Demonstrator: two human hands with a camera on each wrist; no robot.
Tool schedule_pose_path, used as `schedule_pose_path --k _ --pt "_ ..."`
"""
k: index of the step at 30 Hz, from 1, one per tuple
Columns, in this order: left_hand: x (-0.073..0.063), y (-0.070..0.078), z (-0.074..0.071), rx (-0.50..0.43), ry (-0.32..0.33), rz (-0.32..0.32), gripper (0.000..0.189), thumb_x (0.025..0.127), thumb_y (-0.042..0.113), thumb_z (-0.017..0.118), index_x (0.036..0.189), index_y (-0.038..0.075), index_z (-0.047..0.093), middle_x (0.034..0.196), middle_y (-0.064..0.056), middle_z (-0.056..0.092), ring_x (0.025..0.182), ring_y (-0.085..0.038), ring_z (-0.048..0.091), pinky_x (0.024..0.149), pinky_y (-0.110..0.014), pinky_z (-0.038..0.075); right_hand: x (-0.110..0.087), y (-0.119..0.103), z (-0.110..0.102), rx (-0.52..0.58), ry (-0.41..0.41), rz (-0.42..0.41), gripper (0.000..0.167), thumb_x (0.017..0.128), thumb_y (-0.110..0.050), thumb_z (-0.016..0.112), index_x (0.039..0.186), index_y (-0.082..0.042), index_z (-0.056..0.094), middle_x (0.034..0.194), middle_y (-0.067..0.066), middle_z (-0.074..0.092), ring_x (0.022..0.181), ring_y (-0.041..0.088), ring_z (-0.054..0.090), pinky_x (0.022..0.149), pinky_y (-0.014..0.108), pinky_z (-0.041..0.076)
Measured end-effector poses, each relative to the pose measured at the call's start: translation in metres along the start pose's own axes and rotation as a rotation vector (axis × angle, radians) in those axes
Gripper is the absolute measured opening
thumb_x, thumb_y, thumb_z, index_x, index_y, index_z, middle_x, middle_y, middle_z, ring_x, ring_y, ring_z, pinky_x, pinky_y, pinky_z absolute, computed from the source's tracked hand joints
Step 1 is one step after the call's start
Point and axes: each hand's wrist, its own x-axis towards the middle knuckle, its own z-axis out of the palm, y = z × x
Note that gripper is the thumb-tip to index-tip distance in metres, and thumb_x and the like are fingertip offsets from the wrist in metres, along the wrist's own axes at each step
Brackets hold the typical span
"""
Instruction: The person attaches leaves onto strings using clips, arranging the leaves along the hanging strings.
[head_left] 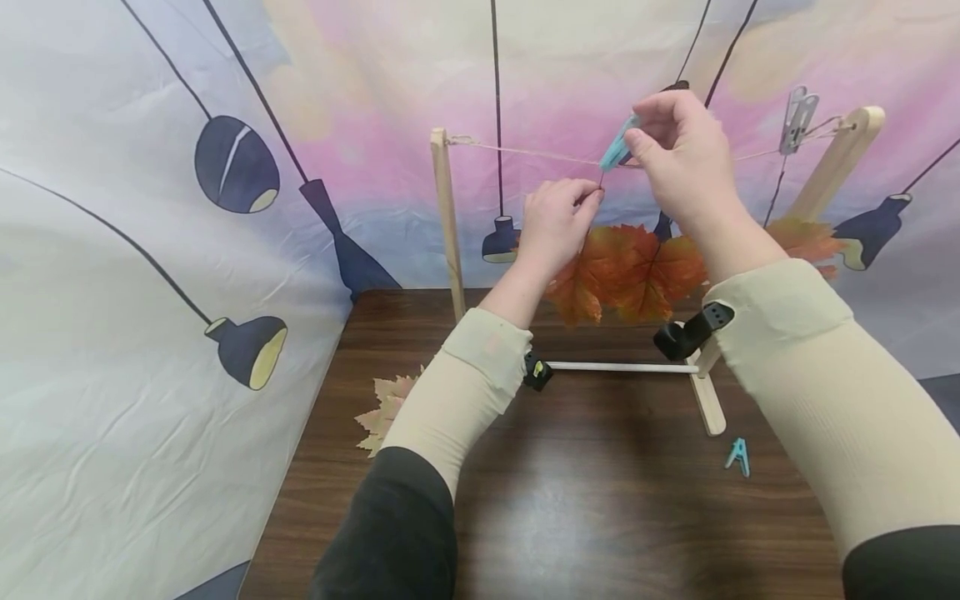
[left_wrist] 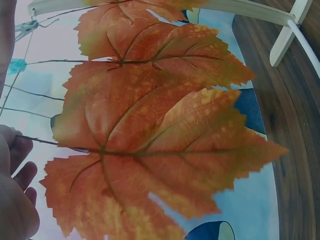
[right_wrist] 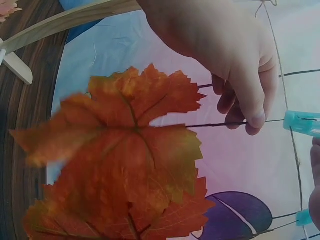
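My left hand (head_left: 558, 221) pinches the thin dark stem of an orange maple leaf (left_wrist: 150, 155) just below the string (head_left: 536, 152). My right hand (head_left: 686, 154) grips a teal clothespin (head_left: 618, 143) between thumb and fingers. In the right wrist view that clothespin meets the string, and the stem's tip reaches its jaws. Beside this leaf hangs a second orange leaf (left_wrist: 165, 47), its stem leading to another teal clothespin (right_wrist: 303, 217). Farther right, a grey metal clip (head_left: 797, 121) on the string holds a third leaf (head_left: 802, 240) by its stem.
The string spans a wooden left post (head_left: 447, 217) and right post (head_left: 836, 167), with a white rod (head_left: 622, 367) low between them. A spare teal clothespin (head_left: 738, 457) lies on the brown table (head_left: 570, 517). Pale leaves (head_left: 384, 408) lie left, partly behind my left forearm.
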Motion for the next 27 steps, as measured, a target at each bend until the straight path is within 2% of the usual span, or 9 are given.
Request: schedule_pose_path --k 3,9,18,23,27 --pt "-0.0002 -0.0009 0.0011 0.007 0.000 -0.002 0.024 0.096 0.033 0.052 0.107 0.022 0.070 0.093 0.010 0.066 0.095 -0.013 0.052 0.083 -0.029 0.033 -0.0011 0.0000 -0.0007 -0.049 -0.036 0.014 0.036 0.093 -0.025 0.057 0.128 -0.017 0.052 0.111 0.000 0.060 0.101 0.010 0.057 0.089 0.026 0.044" --pt "-0.0001 -0.0009 0.0010 0.008 -0.010 -0.013 0.024 0.096 0.033 0.052 0.108 0.022 0.070 0.093 0.008 0.065 0.096 -0.013 0.051 0.083 -0.029 0.033 -0.0015 -0.0007 -0.0023 -0.101 -0.053 0.003 0.043 0.094 -0.027 0.055 0.136 -0.020 0.047 0.124 0.002 0.058 0.109 0.011 0.056 0.093 0.026 0.043" --pt "0.0006 0.0034 -0.0022 0.016 -0.011 -0.025 0.024 0.097 0.033 0.051 0.107 0.022 0.070 0.098 0.009 0.066 0.097 -0.012 0.051 0.085 -0.029 0.033 -0.0012 -0.0032 -0.0026 -0.184 -0.053 -0.017 0.044 0.094 -0.030 0.055 0.136 -0.020 0.047 0.124 0.003 0.058 0.111 0.012 0.055 0.092 0.024 0.043" --pt "-0.0001 0.0019 -0.0010 0.005 -0.026 -0.029 0.024 0.096 0.033 0.052 0.108 0.022 0.070 0.098 0.009 0.066 0.098 -0.012 0.052 0.087 -0.028 0.032 -0.0021 -0.0018 -0.0027 -0.133 -0.083 0.018 0.047 0.094 -0.031 0.055 0.138 -0.020 0.045 0.127 0.003 0.057 0.114 0.012 0.054 0.093 0.026 0.043" --pt "-0.0032 -0.0035 0.0017 -0.034 -0.012 -0.019 0.024 0.095 0.033 0.055 0.109 0.020 0.070 0.099 0.008 0.067 0.099 -0.012 0.052 0.091 -0.027 0.032 -0.0042 0.0012 -0.0042 -0.115 -0.105 0.022 0.050 0.093 -0.032 0.055 0.141 -0.021 0.042 0.133 0.002 0.053 0.119 0.011 0.051 0.096 0.027 0.041"
